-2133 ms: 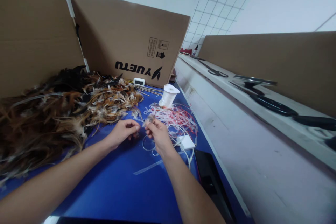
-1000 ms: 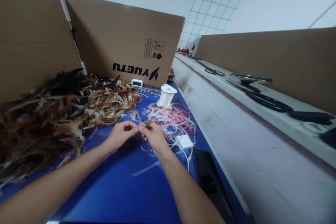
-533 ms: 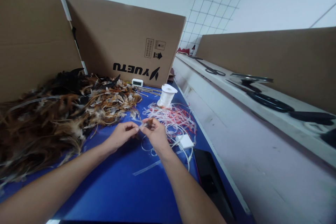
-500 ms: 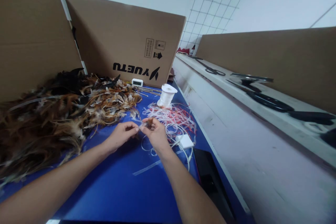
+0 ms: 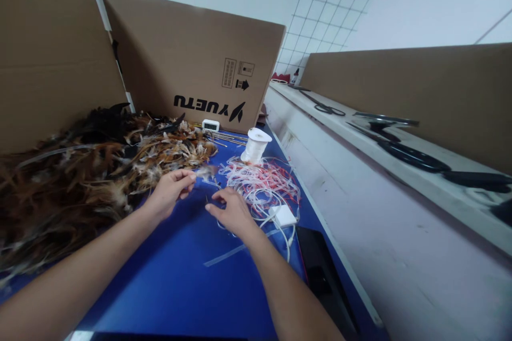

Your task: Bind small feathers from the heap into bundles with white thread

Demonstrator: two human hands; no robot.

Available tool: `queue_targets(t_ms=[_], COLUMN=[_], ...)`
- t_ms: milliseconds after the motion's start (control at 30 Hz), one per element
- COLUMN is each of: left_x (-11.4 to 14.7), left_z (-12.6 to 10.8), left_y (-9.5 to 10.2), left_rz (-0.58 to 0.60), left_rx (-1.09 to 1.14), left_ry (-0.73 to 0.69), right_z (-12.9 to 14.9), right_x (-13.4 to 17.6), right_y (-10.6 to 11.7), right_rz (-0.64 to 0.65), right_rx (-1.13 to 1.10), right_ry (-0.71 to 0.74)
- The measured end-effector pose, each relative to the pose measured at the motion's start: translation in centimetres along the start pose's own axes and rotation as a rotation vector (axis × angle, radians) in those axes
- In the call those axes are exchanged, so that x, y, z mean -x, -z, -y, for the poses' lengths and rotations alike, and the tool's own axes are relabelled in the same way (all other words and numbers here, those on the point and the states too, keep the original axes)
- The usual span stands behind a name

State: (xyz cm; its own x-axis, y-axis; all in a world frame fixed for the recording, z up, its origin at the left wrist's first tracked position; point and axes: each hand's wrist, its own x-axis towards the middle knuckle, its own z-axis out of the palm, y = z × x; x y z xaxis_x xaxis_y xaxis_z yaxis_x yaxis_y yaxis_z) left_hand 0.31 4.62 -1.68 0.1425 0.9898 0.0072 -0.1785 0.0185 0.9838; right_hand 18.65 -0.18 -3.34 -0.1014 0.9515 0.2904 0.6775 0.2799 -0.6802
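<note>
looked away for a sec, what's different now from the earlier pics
The left hand has moved up and left, away from the right hand, and now seems to pinch a small feather at its fingertips. The right hand has parted its thumb and fingers; the brown tuft it held no longer shows there. The feather pile, spool and ribbon tangle stayed as they were.

A single wide view from a camera on the person's head, facing forward and down across a blue tabletop (image 5: 160,290) toward a white spool (image 5: 256,145). The left hand (image 5: 170,193) and right hand (image 5: 235,217) are nearer the lens than the spool. Behind the spool, the view takes in a YUETU cardboard panel (image 5: 192,48); to the spool's right, a white ledge (image 5: 448,195).
</note>
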Motion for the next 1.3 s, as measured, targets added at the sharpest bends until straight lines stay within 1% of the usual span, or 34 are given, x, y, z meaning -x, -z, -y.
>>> queue_targets(t_ms=[67, 133, 200, 233, 333, 467, 533, 633, 733, 933, 1300], left_x=[0.0, 0.2, 0.4, 0.5, 0.8, 1.0, 1.1, 1.2, 1.3, 1.7, 1.9], left_z=[0.0, 0.1, 0.2, 0.3, 0.4, 0.6, 0.7, 0.9, 0.8, 0.5, 0.6], left_y=[0.3, 0.4, 0.3, 0.2, -0.1, -0.3, -0.4, -0.4, -0.5, -1.1, -1.3], left_rz=[-0.006, 0.002, 0.012, 0.015, 0.025, 0.039, 0.043, 0.051, 0.064, 0.069, 0.078], left_rx=[0.029, 0.041, 0.034, 0.028, 0.024, 0.042, 0.061, 0.100, 0.137, 0.191, 0.196], left_ry=[0.011, 0.028, 0.050, 0.059, 0.077, 0.109, 0.120, 0.141, 0.178, 0.220, 0.223], right_z=[0.5, 0.9, 1.1, 1.2, 1.0, 1.1, 1.2, 1.4, 1.4, 1.7, 1.9], right_x=[0.4, 0.7, 0.8, 0.7, 0.4, 0.1, -0.1, -0.1, -0.2, -0.2, -0.2], right_y=[-0.1, -0.2, -0.3, -0.3, -0.3, 0.2, 0.5, 0.6, 0.5, 0.6, 0.6], right_rz=[0.054, 0.098, 0.121, 0.119, 0.070, -0.018, -0.024, 0.010, 0.025, 0.015, -0.023], right_rx=[0.208, 0.350, 0.414, 0.412, 0.268, -0.081, -0.262, -0.512, -0.670, -0.780, -0.815], right_ry=[0.083, 0.132, 0.140, 0.136, 0.131, 0.123, 0.055, -0.090, -0.156, -0.202, -0.235])
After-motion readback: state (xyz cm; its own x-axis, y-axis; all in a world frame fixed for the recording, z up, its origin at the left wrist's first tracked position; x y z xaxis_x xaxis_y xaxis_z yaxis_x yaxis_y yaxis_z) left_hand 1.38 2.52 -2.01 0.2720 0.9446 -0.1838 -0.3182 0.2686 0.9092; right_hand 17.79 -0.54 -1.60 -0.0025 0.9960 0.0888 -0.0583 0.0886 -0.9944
